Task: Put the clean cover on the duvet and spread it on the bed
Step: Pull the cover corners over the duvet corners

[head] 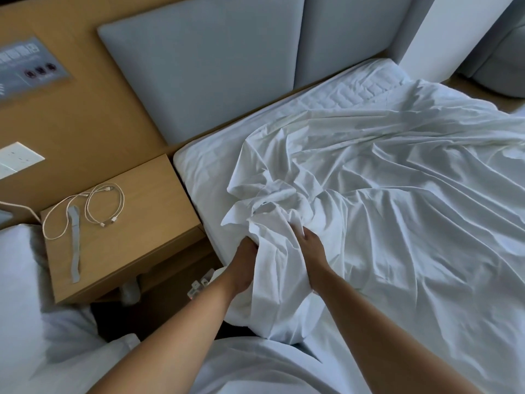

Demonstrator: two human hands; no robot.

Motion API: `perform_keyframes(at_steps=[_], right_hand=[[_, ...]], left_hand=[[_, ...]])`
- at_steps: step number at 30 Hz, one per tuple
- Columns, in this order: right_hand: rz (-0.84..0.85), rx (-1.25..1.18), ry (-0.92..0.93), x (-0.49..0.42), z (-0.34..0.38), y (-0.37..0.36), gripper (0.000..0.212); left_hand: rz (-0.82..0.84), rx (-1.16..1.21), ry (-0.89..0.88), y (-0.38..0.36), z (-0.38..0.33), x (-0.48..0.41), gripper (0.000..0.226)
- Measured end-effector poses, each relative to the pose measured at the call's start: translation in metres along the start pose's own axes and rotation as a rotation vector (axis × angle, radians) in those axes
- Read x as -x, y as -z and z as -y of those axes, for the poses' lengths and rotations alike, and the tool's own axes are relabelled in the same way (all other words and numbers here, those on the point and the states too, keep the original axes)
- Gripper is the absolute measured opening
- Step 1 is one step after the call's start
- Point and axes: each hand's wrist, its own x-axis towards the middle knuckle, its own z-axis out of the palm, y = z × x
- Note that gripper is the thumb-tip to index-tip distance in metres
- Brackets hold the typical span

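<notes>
Pale wood at the far left is the bedside table [136,194], carrying looped white cables [105,203] and a grey strap [75,245], all well apart from the work. Next comes the left hand [244,263], its grip clamped on a bunched fold of the white cover [412,223] at the near edge of the bed [204,172]. Just beside it, the right hand [312,251] has its fingers dug into the same bunch, so its grip looks closed on the cloth too.

The step seems to be hunting for a corner or the opening. It would go best by feeding the hem along hand over hand, keeping the cloth up on the mattress rather than letting it slide toward the floor, and shaking out twists before the duvet goes in.

Rightward, the cover is thin and heavily creased. Its ridges fan out from the hands across most of the bed, and a quilted strip lies bare below the grey headboard [213,66]. It lies flat, so it is probably empty.
</notes>
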Motion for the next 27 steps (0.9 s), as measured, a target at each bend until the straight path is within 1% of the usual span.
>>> perform_keyframes(at_steps=[1,2,3,4,5,6,7,8,9,10,12,13,14,15,16,17,18,19,20,21,22,23,24,25,26,27], right_hand=[[0.03,0.021,-0.009,0.003,0.003,0.007,0.053],[0.037,0.056,-0.012,0.002,0.001,0.013,0.06],[0.057,0.102,-0.04,0.004,0.003,0.02,0.067],[0.065,0.158,-0.056,0.005,0.003,0.026,0.073],[0.067,0.259,-0.067,0.008,0.004,0.031,0.073],[0.056,0.369,-0.034,0.007,0.0,0.036,0.069],[0.036,0.461,0.003,0.009,0.001,0.042,0.065],[0.001,0.462,0.016,0.01,0.0,0.049,0.063],[-0.017,0.414,0.007,0.012,0.001,0.056,0.06],[-0.007,0.367,-0.009,0.015,-0.003,0.062,0.056],[0.155,0.371,-0.081,0.024,-0.01,0.071,0.052],[0.264,0.432,-0.143,0.031,-0.017,0.072,0.053],[0.365,0.534,-0.219,0.038,-0.025,0.071,0.053],[0.448,0.688,-0.261,0.046,-0.032,0.068,0.051],[0.533,0.867,-0.258,0.048,-0.041,0.066,0.048],[0.589,1.046,-0.184,0.047,-0.045,0.065,0.044],[0.547,1.172,-0.085,0.04,-0.047,0.065,0.042],[0.397,1.191,0.009,0.033,-0.043,0.067,0.044],[0.179,1.066,0.103,0.024,-0.036,0.068,0.045],[-0.043,0.848,0.226,0.015,-0.026,0.068,0.039],[-0.191,0.568,0.309,0.009,-0.012,0.066,0.03],[-0.224,0.334,0.304,0.005,0.006,0.061,0.027],[-0.174,0.225,0.293,0.002,0.022,0.052,0.034],[-0.106,0.297,0.311,0.001,0.032,0.043,0.039],[-0.072,0.417,0.345,0.002,0.037,0.034,0.038],[-0.083,0.529,0.397,0.004,0.039,0.025,0.035]], left_hand=[[-0.022,-0.024,-0.097,0.003,0.0,-0.003,0.023],[-0.055,-0.052,-0.148,0.003,-0.006,-0.002,0.035],[-0.1,-0.089,-0.191,0.004,-0.007,-0.005,0.034],[-0.154,-0.161,-0.213,0.007,-0.005,-0.01,0.025],[-0.195,-0.235,-0.224,0.009,-0.005,-0.014,0.014],[-0.237,-0.292,-0.213,0.011,-0.005,-0.017,0.009],[-0.292,-0.301,-0.199,0.013,-0.004,-0.022,0.011],[-0.352,-0.287,-0.177,0.015,-0.005,-0.026,0.009],[-0.421,-0.276,-0.179,0.019,-0.006,-0.03,0.006],[-0.478,-0.271,-0.176,0.021,-0.008,-0.032,0.007],[-0.567,-0.247,-0.154,0.024,-0.01,-0.036,0.012],[-0.6,-0.235,-0.157,0.023,-0.012,-0.038,0.012],[-0.613,-0.234,-0.164,0.02,-0.013,-0.038,0.013],[-0.604,-0.245,-0.179,0.017,-0.013,-0.04,0.013],[-0.568,-0.271,-0.183,0.013,-0.011,-0.039,0.011],[-0.512,-0.296,-0.184,0.008,-0.009,-0.038,0.008],[-0.451,-0.318,-0.179,0.004,-0.007,-0.036,0.005],[-0.391,-0.331,-0.181,0.002,-0.005,-0.034,0.002],[-0.336,-0.339,-0.191,0.0,-0.004,-0.032,0.004],[-0.282,-0.357,-0.22,0.0,-0.003,-0.031,0.008],[-0.235,-0.391,-0.255,0.001,-0.003,-0.029,0.012],[-0.2,-0.436,-0.286,0.002,-0.003,-0.028,0.014],[-0.183,-0.472,-0.302,0.002,-0.004,-0.026,0.015],[-0.182,-0.493,-0.307,0.002,-0.004,-0.025,0.013],[-0.191,-0.5,-0.312,0.002,-0.005,-0.023,0.012],[-0.211,-0.504,-0.325,0.002,-0.007,-0.023,0.018]])
